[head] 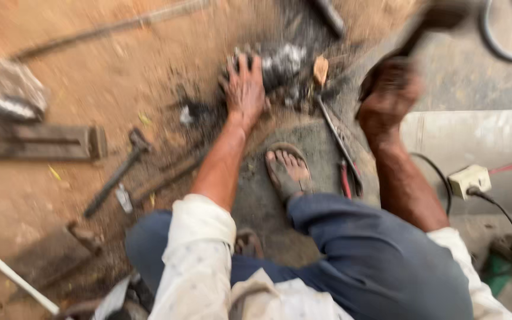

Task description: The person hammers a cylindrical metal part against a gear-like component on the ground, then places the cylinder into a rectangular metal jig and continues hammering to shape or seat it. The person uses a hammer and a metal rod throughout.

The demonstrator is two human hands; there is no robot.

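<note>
Flanking the left hand (245, 89): hammer (117, 172), pliers (346, 166), sandalled foot (288, 172).

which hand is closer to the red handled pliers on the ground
Right. The right hand, raised and gripping a dark handle, is above the pliers. The left hand rests on a grey metal part, farther off to the left.

Bare dirt (120, 65) left of the metal part (277, 62) lies open; pliers (348, 160), foot (288, 172) and hammer (117, 172) crowd the near ground.
</note>
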